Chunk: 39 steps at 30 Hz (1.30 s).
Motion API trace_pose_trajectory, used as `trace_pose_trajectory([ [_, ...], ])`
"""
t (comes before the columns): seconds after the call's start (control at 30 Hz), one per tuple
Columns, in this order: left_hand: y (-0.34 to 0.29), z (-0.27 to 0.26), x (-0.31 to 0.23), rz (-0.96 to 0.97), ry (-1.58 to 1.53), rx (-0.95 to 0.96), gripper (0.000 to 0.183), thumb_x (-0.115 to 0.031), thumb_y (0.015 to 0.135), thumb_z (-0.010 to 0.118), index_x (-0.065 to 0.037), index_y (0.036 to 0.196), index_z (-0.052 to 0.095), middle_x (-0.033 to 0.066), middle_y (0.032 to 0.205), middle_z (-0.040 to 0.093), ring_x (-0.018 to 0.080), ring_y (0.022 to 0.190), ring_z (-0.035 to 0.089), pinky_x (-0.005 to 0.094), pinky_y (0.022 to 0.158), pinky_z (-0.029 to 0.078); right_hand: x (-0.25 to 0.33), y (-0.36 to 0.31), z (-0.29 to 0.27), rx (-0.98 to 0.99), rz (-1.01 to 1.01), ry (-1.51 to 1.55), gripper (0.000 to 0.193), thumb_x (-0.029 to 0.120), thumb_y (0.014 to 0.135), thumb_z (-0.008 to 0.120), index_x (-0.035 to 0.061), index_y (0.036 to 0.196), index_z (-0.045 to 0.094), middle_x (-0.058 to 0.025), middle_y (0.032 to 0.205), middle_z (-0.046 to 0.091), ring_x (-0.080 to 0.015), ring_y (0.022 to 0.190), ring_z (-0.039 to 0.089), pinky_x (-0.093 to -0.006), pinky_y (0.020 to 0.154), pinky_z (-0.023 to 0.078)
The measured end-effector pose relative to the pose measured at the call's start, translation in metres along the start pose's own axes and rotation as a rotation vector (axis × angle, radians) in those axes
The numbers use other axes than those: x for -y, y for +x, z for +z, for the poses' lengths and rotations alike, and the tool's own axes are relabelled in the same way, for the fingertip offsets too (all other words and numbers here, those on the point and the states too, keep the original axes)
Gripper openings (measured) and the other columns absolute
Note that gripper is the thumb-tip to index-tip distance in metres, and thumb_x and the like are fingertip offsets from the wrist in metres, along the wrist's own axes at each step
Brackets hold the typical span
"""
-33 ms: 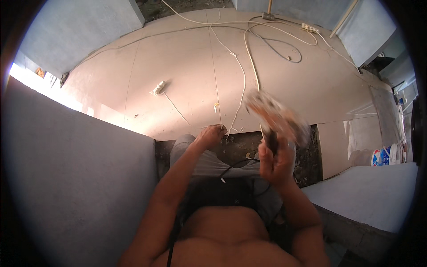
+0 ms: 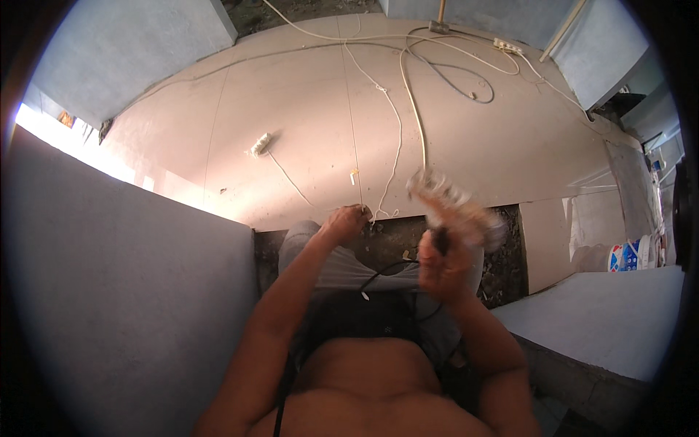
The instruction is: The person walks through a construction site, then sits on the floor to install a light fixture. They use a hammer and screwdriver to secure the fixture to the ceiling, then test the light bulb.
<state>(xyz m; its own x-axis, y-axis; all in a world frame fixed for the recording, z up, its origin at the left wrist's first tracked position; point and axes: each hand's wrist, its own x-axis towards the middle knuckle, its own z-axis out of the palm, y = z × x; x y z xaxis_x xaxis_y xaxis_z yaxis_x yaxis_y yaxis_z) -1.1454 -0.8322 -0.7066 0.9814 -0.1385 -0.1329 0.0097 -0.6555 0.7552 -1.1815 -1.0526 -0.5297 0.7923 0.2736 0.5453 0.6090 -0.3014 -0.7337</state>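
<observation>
My right hand (image 2: 445, 275) is closed round the dark handle of a tool (image 2: 455, 207), raised above the gap at the floor's near edge. Its grey and orange-brown upper part is smeared by motion, so its kind cannot be made out. My left hand (image 2: 342, 226) is low at the edge of the pale tiled floor (image 2: 291, 95), fingers closed on something small and dark. A taut thin string (image 2: 354, 138) runs along a tile joint toward these fingers. Just right of them lies the knotted end of a white cord (image 2: 398, 138).
A wound string bundle (image 2: 260, 145) lies on the tiles. Beyond are looped cables (image 2: 491, 87), a power strip (image 2: 507, 46) and a long-handled hammer (image 2: 439, 27). Low walls (image 2: 131, 291) flank me on both sides. A bucket (image 2: 628, 256) lies at right. Rough dirt (image 2: 386, 244) shows between my knees.
The tool in my right hand has dropped slightly toward me. My left hand stays in place at the tile edge.
</observation>
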Motion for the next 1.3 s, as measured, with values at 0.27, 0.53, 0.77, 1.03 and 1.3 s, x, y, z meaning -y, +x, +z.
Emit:
trace_pose_trajectory([
  [0.27, -0.002, 0.007, -0.001, 0.016, 0.031, -0.026, 0.027, -0.026, 0.089, 0.051, -0.003, 0.095, 0.063, 0.0216, 0.086, 0.063, 0.0404, 0.086, 0.060, 0.0465, 0.078, 0.047, -0.030, -0.001, -0.002, 0.467, 0.294, -0.326, 0.029, 0.031, 0.091, 0.054, 0.0018, 0.089, 0.049, -0.0211, 0.069, 0.061, -0.0427, 0.063, 0.060, -0.0481, 0.055, 0.048],
  [0.53, -0.001, 0.001, -0.005, -0.037, 0.130, 0.065, 0.026, -0.027, 0.088, 0.051, -0.007, 0.100, 0.064, 0.0173, 0.096, 0.064, 0.0336, 0.095, 0.061, 0.0429, 0.082, 0.047, -0.035, -0.014, 0.008, 0.545, 0.394, -0.397, 0.029, 0.030, 0.090, 0.054, 0.0018, 0.091, 0.050, -0.0218, 0.071, 0.062, -0.0426, 0.065, 0.061, -0.0469, 0.057, 0.049],
  [0.77, -0.009, -0.001, -0.004, -0.034, 0.011, 0.045, 0.025, -0.026, 0.088, 0.055, -0.007, 0.101, 0.065, 0.0168, 0.095, 0.067, 0.0336, 0.091, 0.064, 0.0405, 0.080, 0.049, -0.039, -0.009, -0.001, 0.465, 0.320, -0.314, 0.031, 0.034, 0.091, 0.054, 0.0032, 0.089, 0.048, -0.0204, 0.068, 0.061, -0.0414, 0.064, 0.060, -0.0478, 0.055, 0.047],
  [1.03, -0.005, -0.001, 0.007, -0.040, 0.093, 0.083, 0.026, -0.025, 0.087, 0.056, -0.006, 0.100, 0.066, 0.0181, 0.089, 0.066, 0.0351, 0.087, 0.063, 0.0419, 0.077, 0.049, -0.041, -0.019, 0.009, 0.293, 0.124, -0.114, 0.025, 0.027, 0.089, 0.059, 0.0041, 0.084, 0.050, -0.0173, 0.067, 0.059, -0.0389, 0.060, 0.060, -0.0431, 0.051, 0.046],
  [1.3, -0.012, 0.006, 0.007, -0.017, -0.097, 0.020, 0.024, -0.026, 0.088, 0.056, -0.008, 0.100, 0.067, 0.0167, 0.087, 0.066, 0.0345, 0.083, 0.064, 0.0413, 0.076, 0.049, -0.031, 0.006, -0.002, 0.436, 0.281, -0.231, 0.035, 0.036, 0.090, 0.057, 0.0027, 0.085, 0.050, -0.0177, 0.061, 0.059, -0.0405, 0.058, 0.059, -0.0448, 0.050, 0.046],
])
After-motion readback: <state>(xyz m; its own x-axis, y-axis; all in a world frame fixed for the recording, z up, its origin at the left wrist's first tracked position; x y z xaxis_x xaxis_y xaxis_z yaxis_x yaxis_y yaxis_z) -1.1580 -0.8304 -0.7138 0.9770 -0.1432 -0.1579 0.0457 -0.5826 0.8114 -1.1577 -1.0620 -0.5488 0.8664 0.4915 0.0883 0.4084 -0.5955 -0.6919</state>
